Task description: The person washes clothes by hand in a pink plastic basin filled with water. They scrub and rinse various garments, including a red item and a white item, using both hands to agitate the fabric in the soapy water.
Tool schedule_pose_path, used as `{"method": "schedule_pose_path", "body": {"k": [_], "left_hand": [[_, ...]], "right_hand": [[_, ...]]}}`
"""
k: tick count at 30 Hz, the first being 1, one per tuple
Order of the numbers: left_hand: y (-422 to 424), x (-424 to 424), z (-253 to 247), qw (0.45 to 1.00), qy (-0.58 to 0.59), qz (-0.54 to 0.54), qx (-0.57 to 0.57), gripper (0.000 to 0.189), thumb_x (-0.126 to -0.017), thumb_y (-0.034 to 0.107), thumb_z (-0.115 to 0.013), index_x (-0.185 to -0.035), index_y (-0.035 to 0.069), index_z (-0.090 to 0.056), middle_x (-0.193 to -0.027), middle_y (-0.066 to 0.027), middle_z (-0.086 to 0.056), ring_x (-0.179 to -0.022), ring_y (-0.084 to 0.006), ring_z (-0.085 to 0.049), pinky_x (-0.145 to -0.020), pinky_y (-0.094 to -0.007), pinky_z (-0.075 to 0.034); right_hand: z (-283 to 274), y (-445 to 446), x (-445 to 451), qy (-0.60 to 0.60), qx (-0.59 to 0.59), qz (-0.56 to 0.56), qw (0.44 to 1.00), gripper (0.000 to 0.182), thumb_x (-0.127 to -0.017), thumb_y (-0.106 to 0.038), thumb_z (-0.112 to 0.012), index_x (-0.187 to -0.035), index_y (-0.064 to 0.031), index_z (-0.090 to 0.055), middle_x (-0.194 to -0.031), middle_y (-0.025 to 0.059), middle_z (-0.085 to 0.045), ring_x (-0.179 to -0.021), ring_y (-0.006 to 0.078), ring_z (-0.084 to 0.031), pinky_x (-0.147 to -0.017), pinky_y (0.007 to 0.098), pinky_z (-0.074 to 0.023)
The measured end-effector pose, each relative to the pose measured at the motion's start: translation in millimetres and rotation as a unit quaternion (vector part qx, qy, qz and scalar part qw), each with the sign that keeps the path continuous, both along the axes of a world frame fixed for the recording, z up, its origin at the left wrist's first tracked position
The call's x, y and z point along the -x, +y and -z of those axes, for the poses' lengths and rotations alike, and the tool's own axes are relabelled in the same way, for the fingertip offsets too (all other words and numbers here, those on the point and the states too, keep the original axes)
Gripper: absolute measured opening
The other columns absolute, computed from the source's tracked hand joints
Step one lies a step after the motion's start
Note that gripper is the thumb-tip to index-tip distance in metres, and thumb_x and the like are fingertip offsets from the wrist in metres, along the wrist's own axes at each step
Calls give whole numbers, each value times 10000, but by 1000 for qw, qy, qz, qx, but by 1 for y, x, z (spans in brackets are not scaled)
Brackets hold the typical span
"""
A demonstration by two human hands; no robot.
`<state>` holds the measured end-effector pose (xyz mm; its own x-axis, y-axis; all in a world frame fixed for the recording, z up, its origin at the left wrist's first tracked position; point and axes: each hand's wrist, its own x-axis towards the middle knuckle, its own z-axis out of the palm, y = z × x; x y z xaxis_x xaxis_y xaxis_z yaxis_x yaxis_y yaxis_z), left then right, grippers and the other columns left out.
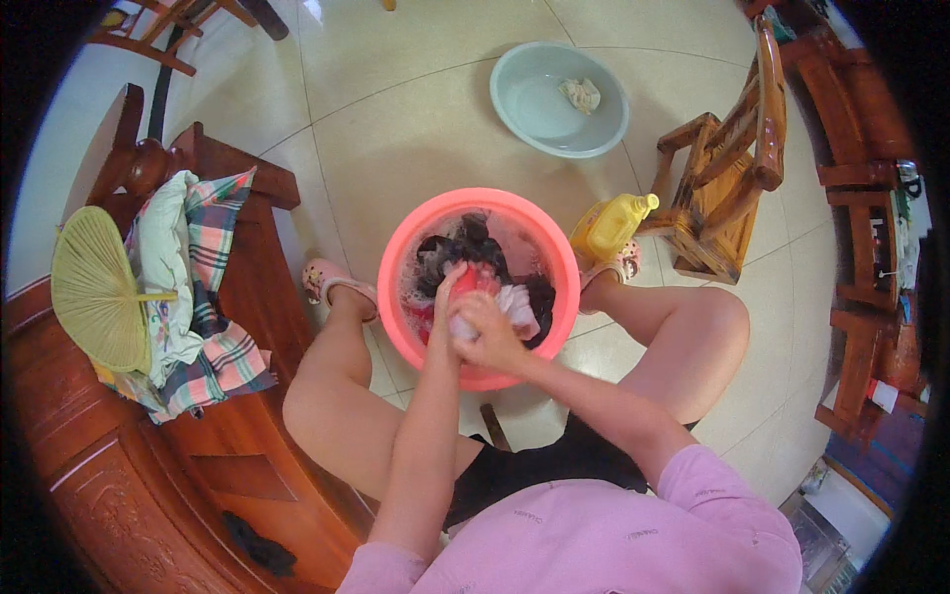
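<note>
A pink plastic tub (391,334) stands on the floor between my knees, holding sudsy water. Dark wet clothes (475,241) and a pale pink-and-white cloth (518,308) lie in it. Over the tub, my left hand (450,297) has its fingers stretched along a wet red cloth (475,280). My right hand (486,327) is closed in a fist against the left one, gripping part of the same bunched cloth. Both hands touch, and the fabric between them is partly hidden and slightly blurred.
A yellow detergent bottle (610,225) stands right of the tub, near a wooden chair (716,193). Further off is a light blue basin (512,122) with a crumpled cloth (580,96). On the left, a wooden bench (252,416) carries a palm-leaf fan (96,289) and a plaid cloth (219,260).
</note>
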<state>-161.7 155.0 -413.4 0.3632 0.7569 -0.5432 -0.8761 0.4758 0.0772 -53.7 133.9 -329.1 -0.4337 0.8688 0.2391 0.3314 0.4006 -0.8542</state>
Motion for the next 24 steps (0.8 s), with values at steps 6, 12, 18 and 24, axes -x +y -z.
{"method": "schedule_pose_path", "body": {"k": [6,12,18,24], "left_hand": [[-26,-4,15,992,-71,-88,-56,307,-855,389,-535,-980,109,-547,-930,-69,-588,-817,-155,-564,-721,-316,-478],[-6,-36,-49,973,151,-90,151,379,-866,419,-505,-1030,80,-539,-956,-70,-584,-852,-162,-570,-750,-314,-476],[-7,-18,-27,923,354,-136,71,500,-874,436,-486,-1114,-3,-472,-1010,-84,-549,-920,-175,-530,-832,-318,-428],[-5,-35,-37,893,446,-12,63,518,-858,368,-543,-1191,6,-379,-1135,-88,-459,-1020,-186,-442,-881,-330,-373]], "right_hand": [[-11,-20,12,-31,-79,-19,996,257,-559,-196,-625,-736,-27,-548,-753,121,-539,-745,299,-512,-697,405,-421],[27,38,3,-127,5,154,980,197,-651,-206,-600,-676,-30,-517,-655,142,-515,-658,344,-514,-577,412,-426],[45,56,-28,-205,19,145,968,209,-765,-217,-559,-851,-30,-518,-871,176,-504,-849,338,-493,-729,439,-407],[78,45,-36,-430,74,-67,897,209,-747,-198,-547,-880,-38,-568,-904,129,-523,-885,311,-510,-724,433,-443]]}}
